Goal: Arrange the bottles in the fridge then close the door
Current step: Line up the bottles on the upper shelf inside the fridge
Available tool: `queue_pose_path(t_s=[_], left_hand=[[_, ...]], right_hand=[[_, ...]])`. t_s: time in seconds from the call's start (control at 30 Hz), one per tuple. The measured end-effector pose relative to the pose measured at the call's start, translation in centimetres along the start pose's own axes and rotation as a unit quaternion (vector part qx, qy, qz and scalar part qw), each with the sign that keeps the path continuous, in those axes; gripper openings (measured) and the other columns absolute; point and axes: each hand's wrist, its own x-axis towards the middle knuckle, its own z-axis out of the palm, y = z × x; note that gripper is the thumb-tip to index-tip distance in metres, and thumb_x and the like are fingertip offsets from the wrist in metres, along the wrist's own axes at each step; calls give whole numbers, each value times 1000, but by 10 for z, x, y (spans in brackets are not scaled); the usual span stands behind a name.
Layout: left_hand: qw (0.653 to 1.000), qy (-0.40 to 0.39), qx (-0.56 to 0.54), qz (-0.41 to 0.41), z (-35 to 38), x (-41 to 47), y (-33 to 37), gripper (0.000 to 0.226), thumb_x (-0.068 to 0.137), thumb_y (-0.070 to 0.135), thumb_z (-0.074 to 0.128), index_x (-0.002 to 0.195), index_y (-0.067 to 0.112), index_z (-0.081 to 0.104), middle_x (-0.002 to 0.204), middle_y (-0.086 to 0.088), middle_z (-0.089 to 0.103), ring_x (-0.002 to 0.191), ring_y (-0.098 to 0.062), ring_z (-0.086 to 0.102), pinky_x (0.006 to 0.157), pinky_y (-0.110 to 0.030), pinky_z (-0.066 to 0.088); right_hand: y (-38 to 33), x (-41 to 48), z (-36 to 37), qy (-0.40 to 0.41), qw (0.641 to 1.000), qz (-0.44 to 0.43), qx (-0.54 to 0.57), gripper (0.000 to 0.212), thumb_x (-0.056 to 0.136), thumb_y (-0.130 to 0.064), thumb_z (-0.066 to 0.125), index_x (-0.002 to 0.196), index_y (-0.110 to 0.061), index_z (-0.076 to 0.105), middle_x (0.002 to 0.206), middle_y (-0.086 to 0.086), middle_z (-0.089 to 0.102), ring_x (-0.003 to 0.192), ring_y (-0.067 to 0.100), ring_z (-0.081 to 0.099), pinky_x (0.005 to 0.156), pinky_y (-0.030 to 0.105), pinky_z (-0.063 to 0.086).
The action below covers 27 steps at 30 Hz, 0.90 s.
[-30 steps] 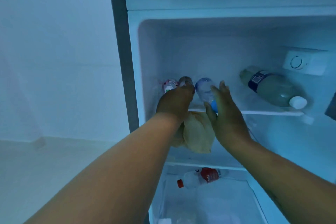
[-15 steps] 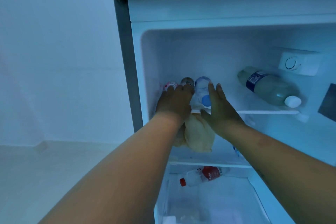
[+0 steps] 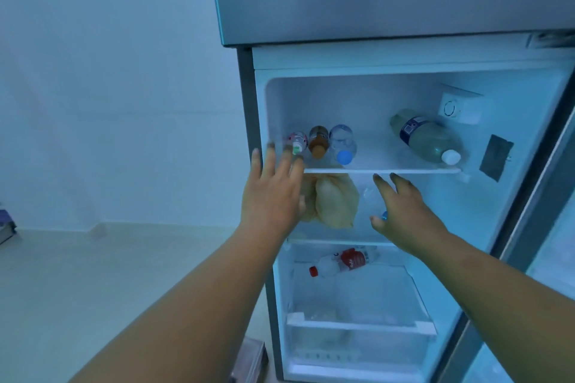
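Hovering: I am holding left hand point(image 3: 273, 199) and right hand point(image 3: 404, 211), fingers spread and empty, near three small bottles point(image 3: 320, 141) lying on the upper shelf point(image 3: 379, 171).

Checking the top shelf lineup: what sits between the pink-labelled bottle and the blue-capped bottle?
The head view shows one small orange-capped bottle lying between the pink-labelled bottle and the blue-capped bottle.

Both forearms are bare, no sleeves, and each grip point(image 3: 273, 196) shows unadorned fingers.
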Motion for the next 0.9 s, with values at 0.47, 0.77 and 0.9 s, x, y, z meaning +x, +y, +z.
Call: queue_pose_path(t_s=[0.47,0.77,0.9], left_hand=[[746,14,-537,-393,88,-61,18,100,82,37,78,153,37,8,159,2,29,141,-25,39,112,-45,38],[746,38,-530,-402,164,-93,32,21,89,32,69,106,29,56,86,17,65,77,-5,63,64,-23,47],[760,45,-516,-392,171,-95,30,23,87,38,70,105,34,56,87,14,69,80,-10,67,74,-35,56]], right_hand=[[50,6,59,-22,995,80,-61,67,86,-35,60,144,-19,31,148,13,28,132,35,27,100,45,38],[108,59,133,-10,992,113,-52,71,87,-36,60,148,-24,26,153,11,21,134,39,23,102,49,38],[115,95,143,-10,992,112,-57,69,85,-40,61,146,-32,30,154,7,21,134,38,26,104,45,36]])
